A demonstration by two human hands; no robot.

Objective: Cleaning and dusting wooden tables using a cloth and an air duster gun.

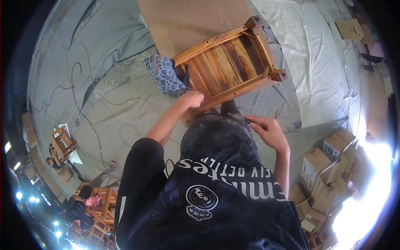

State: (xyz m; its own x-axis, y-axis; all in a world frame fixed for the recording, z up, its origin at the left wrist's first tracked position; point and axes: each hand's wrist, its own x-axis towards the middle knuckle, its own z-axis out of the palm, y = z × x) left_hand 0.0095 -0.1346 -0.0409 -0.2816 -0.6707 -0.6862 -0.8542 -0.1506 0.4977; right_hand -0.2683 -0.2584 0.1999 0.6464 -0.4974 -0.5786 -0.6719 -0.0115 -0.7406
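Observation:
A small piece of slatted wooden furniture (221, 62) lies tipped in front of me, its inner slats facing up and two short leg ends at the far right. My left hand (192, 99) is closed at its near left corner. What its fingers grip is hidden; blue spotted cloth (164, 77) bunches over that end, right beside the hand. Held near my lap in my right hand (270, 132) is a slim tool with a dark handle and a rough greyish tip (237, 117). Its exact kind does not show. The tip points left, below the furniture's near rail.
Brown board (196, 21) lies under the far side of the furniture. Grey sheets (321, 62) cover the floor, with a thin cable (85, 116) running at left. Cardboard boxes (323, 166) are stacked at right. Other people and wooden furniture (104, 204) are at lower left.

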